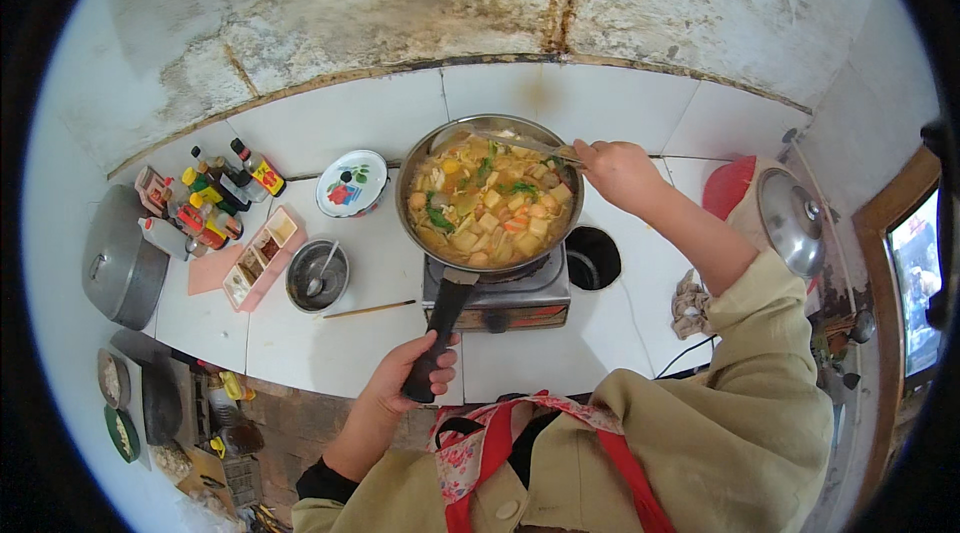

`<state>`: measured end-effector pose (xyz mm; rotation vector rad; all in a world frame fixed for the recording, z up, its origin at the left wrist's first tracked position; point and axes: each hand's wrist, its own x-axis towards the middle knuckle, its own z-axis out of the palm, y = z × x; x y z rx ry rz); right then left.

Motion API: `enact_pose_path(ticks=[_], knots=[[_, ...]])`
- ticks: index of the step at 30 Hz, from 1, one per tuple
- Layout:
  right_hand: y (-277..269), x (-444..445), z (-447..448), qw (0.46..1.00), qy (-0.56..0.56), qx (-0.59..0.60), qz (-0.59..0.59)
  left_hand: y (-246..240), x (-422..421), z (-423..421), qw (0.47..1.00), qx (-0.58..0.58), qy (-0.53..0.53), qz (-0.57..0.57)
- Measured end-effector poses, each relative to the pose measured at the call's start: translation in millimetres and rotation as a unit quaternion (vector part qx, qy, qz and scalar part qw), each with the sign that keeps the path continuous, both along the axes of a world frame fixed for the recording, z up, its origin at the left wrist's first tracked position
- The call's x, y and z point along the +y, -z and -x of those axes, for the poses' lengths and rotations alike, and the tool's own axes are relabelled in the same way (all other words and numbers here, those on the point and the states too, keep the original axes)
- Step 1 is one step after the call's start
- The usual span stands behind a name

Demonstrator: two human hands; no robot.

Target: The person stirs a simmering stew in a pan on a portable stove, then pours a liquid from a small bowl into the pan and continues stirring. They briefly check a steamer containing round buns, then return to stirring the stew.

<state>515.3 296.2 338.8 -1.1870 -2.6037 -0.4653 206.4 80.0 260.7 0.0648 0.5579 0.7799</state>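
My left hand (420, 368) is closed around the black handle (442, 334) of a metal frying pan (403, 210). The pan sits over a gas stove (495, 300) on the white tiled counter. A stew (487, 214) of pale cubes, cabbage-like pieces, orange bits and green leaves in broth nearly fills it. With my right hand (619, 173) I grip a metal spatula (517, 143) by its handle at the pan's far right rim. Its blade reaches across the back of the pan, partly in the stew.
Left on the counter are a lidded enamel bowl (352, 184), a metal bowl with a spoon (300, 285), a chopstick-like stick (369, 309), a pink seasoning box (264, 259) and several bottles (217, 192). A round hole (592, 258), a cloth (690, 304) and a metal lid (791, 222) are right.
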Motion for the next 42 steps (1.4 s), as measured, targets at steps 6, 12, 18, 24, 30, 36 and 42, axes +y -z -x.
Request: enact_pose_path(ticks=[6,12,18,24,30,36,42], knots=[[34,-7,22,0.995,0.037,-0.02,0.095,-5,2,-3,1.0,-0.011,0.009,-0.007],[40,-39,16,0.979,0.084,-0.025,0.185,-6,2,-5,0.999,0.018,0.001,-0.027],[22,-94,4,0.983,0.092,-0.093,0.129,-3,2,-4,0.998,0.043,0.007,-0.038],[-12,-140,-12,0.982,0.079,-0.16,0.053,1,3,-3,0.999,0.018,0.007,-0.043],[-69,-171,-14,0.979,0.098,-0.167,0.07,7,5,-3,0.998,-0.009,0.011,-0.054],[-85,-183,-2,0.973,0.111,-0.115,0.164,10,6,-2,0.998,-0.013,0.017,-0.056],[-29,-143,12,0.959,0.147,-0.086,0.225,6,6,-2,0.998,0.008,0.026,-0.058]])
